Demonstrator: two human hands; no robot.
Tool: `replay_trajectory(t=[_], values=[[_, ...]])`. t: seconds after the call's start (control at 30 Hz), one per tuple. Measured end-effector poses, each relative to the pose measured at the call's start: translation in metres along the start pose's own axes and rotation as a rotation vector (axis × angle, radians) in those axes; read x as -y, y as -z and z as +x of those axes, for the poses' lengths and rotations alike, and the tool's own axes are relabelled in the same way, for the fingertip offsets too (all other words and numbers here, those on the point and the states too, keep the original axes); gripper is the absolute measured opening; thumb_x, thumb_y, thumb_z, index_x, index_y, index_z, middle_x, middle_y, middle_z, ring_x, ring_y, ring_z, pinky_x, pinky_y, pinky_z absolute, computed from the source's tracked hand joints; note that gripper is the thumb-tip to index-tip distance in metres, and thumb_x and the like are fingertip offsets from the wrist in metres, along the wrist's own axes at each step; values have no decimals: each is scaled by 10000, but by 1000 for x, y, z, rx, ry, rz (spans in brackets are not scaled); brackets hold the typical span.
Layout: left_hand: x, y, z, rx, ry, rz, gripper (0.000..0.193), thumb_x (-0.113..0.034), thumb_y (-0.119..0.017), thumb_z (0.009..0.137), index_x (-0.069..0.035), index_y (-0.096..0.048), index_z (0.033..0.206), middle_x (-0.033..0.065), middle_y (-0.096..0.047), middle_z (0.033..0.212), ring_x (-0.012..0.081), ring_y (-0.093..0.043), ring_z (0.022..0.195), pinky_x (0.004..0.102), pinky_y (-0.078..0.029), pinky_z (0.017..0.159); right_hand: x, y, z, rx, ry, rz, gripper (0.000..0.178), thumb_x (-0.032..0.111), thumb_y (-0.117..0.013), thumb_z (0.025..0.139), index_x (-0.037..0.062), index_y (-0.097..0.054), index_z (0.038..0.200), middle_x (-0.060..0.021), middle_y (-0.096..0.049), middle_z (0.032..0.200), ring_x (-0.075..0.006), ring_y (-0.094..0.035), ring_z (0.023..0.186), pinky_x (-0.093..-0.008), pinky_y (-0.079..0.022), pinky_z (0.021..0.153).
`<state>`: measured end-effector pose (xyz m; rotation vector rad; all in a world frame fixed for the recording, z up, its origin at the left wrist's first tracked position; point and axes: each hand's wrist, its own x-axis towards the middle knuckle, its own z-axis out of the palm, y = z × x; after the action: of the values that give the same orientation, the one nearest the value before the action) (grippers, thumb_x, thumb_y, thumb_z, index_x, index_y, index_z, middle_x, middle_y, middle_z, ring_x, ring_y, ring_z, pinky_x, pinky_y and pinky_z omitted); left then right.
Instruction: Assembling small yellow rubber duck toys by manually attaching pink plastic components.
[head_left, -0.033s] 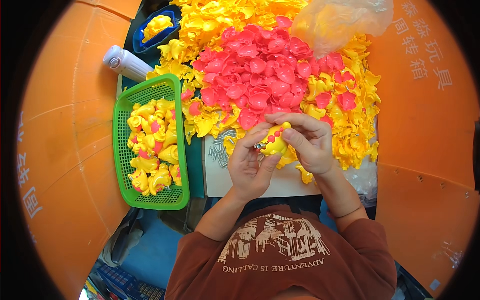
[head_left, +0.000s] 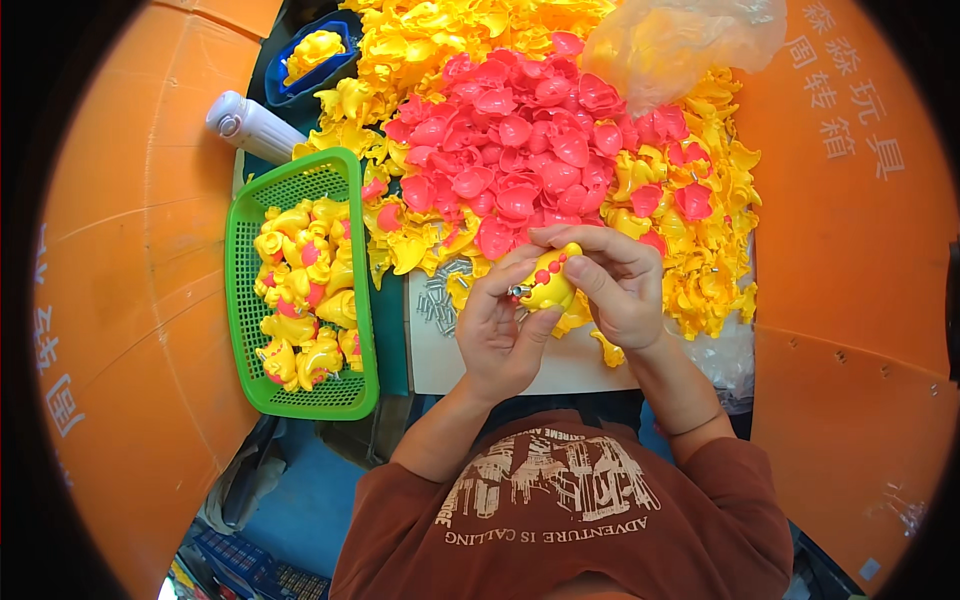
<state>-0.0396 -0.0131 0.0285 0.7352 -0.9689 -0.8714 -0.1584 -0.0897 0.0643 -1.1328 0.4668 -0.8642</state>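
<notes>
Both my hands hold a small yellow plastic toy (head_left: 550,290) over the near edge of the white board. It has a row of red round beads down its side, and a metal pin pokes out at its left end. My left hand (head_left: 497,330) curls round that end, its thumb under the toy. The thumb of my right hand (head_left: 622,290) presses on the upper right side, and the fingers arch over the top. Loose metal pins (head_left: 437,300) lie left of my left hand. Beyond both hands rises a heap of pink plastic shells (head_left: 515,150).
Yellow plastic pieces (head_left: 715,265) surround the pink heap, and a clear plastic bag (head_left: 670,50) rests on top. A green basket (head_left: 368,330) at left holds assembled yellow-and-pink toys. Behind it are a pale bottle (head_left: 255,122) and a blue container (head_left: 285,80). Orange box walls (head_left: 850,300) flank both sides.
</notes>
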Motion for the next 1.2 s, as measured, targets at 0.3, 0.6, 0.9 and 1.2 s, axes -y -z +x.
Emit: replay_trajectory(t=[0.3, 0.6, 0.9, 1.2], values=[[-2, 0, 9, -102, 171, -238, 533, 34, -661, 771, 73, -399, 1233, 178, -493, 1203, 225, -503, 1115, 335, -409, 962, -17, 0, 12, -193, -112, 415, 229, 84, -497, 899, -30, -549, 1090, -207, -601, 1066, -249, -594, 995, -359, -478, 881], [-2, 11, 9, -203, 288, -260, 566, 57, -658, 764, 125, -370, 1247, 224, -508, 1190, 251, -539, 1082, 339, -461, 918, -15, 13, 12, -91, -85, -4, 296, 74, -529, 886, -42, -525, 1159, -174, -613, 1054, -215, -596, 984, -316, -501, 835], [-9, 13, 9, -121, 317, -253, 507, 19, -658, 784, 94, -395, 1211, 203, -526, 1170, 242, -550, 1064, 336, -461, 912, -4, 13, 5, 79, -39, -76, 679, -51, -771, 616, -71, -473, 1225, -161, -566, 1155, -210, -572, 1032, -321, -463, 896], [-19, 6, 13, -186, 329, -147, 370, -30, -594, 841, 64, -432, 1160, 162, -568, 1077, 187, -592, 960, 290, -489, 840, -11, 1, 3, 84, 185, -487, 614, 59, -788, 655, -33, -517, 1199, -110, -603, 1086, -156, -568, 1011, -292, -461, 887]])
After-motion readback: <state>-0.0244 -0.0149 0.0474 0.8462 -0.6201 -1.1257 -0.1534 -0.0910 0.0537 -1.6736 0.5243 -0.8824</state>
